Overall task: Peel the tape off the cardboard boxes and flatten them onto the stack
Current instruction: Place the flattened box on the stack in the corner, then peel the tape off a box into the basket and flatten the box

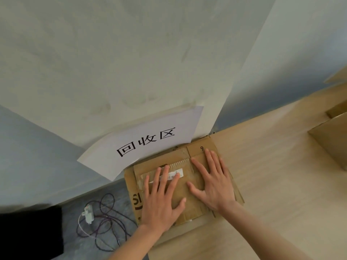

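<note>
Both hands (159,201) (214,182) flat (fingers (201,170) spread) on flattened brown cardboard (195,205)

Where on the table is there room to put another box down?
Bare tabletop lies right of the flattened stack, up to the standing box at the far right edge. The corner under the paper sign is crowded: both hands, left hand and right hand, press flat there.

The stack (195,201) is matt brown cardboard, creased, with a strip of glossy clear tape (180,163) and a white paper label (173,175). The table (277,184) looks like pale smooth wood laminate. The sign (142,139) is white paper. The wall (112,62) is matt, scuffed paint.
</note>
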The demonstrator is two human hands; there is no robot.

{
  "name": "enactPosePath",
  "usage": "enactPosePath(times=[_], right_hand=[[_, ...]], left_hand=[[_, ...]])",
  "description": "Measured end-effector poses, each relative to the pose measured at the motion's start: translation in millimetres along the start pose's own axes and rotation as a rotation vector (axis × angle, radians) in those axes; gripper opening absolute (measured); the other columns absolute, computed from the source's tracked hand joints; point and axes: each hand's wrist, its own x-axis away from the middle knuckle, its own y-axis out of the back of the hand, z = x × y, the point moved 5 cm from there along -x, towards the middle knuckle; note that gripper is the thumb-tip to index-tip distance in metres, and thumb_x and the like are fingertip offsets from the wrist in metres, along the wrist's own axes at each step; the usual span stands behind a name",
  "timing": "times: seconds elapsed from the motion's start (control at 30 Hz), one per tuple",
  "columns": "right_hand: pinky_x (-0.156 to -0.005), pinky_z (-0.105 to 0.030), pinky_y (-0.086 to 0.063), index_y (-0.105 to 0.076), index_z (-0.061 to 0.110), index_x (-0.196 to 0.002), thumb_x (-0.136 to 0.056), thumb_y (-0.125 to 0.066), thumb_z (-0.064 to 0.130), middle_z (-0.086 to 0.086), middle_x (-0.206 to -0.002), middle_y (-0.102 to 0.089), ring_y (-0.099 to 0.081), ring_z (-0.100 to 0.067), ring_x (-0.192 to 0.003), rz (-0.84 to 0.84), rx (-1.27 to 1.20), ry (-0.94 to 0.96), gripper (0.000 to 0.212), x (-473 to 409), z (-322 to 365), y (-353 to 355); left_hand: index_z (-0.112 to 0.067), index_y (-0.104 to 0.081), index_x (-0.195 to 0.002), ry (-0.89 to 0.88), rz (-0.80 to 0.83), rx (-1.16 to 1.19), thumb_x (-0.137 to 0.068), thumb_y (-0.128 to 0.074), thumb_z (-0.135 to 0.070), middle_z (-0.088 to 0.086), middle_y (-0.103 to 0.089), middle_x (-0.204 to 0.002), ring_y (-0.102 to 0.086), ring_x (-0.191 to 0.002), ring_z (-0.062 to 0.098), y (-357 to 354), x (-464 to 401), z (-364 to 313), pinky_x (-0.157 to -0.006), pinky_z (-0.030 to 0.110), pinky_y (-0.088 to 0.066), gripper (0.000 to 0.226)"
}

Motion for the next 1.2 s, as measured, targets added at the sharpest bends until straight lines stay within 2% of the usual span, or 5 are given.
enactPosePath(times=[0.3, 0.5, 0.63, 0.87, 1.2], right_hand=[[-0.126, -0.050, -0.009, -0.019, 0.039, -0.159, -0.091, -0.028, 0.081, -0.009, -0.170, 0.001, 0.003, -0.024, -0.157, 0.058, 0.042, -0.016, 0.080, 3, 5, 6], [-0.124, -0.039, 0.013, 0.004, 0.046, -0.158, -0.082, -0.022, 0.088, 0.006, -0.165, 0.027, 0.032, -0.006, -0.148, 0.300, -0.184, -0.101, 0.091, -8, -4, 20], [-0.119, -0.029, 0.015, -0.008, 0.043, -0.160, -0.080, -0.030, 0.086, 0.011, -0.167, 0.016, 0.025, 0.000, -0.148, 0.274, -0.216, -0.105, 0.093, -7, -6, 57], [-0.125, -0.038, 0.006, -0.009, 0.038, -0.161, -0.093, -0.045, 0.069, 0.011, -0.167, 0.012, 0.013, -0.010, -0.154, 0.218, -0.105, -0.051, 0.083, 27, 20, 122], [-0.126, -0.038, 0.003, -0.012, 0.036, -0.160, -0.096, -0.045, 0.066, 0.010, -0.169, -0.001, 0.005, -0.009, -0.155, 0.100, 0.035, -0.095, 0.078, 145, 76, 243]], left_hand=[[-0.031, -0.023, -0.161, 0.022, 0.035, -0.027, -0.096, -0.028, -0.073, 0.006, -0.006, -0.171, -0.007, -0.157, 0.029, 8, 3, -1, -0.122, 0.062, -0.011, 0.077], [-0.041, -0.007, -0.159, 0.030, 0.083, 0.073, -0.093, -0.024, -0.078, -0.001, 0.014, -0.169, 0.017, -0.155, 0.017, 36, 5, -1, -0.124, 0.048, 0.014, 0.077], [-0.041, -0.006, -0.160, 0.012, 0.026, 0.072, -0.092, -0.019, -0.079, -0.004, 0.011, -0.170, 0.018, -0.155, 0.014, 68, 8, -8, -0.125, 0.045, 0.013, 0.079], [-0.035, -0.009, -0.161, -0.004, -0.026, 0.070, -0.097, -0.025, -0.073, -0.004, 0.007, -0.170, 0.015, -0.155, 0.012, 125, 30, -32, -0.124, 0.047, 0.014, 0.076], [-0.031, -0.014, -0.161, -0.059, -0.118, 0.113, -0.097, -0.036, -0.072, -0.003, -0.008, -0.170, -0.002, -0.157, 0.018, 210, 131, -68, -0.125, 0.041, 0.009, 0.080]])
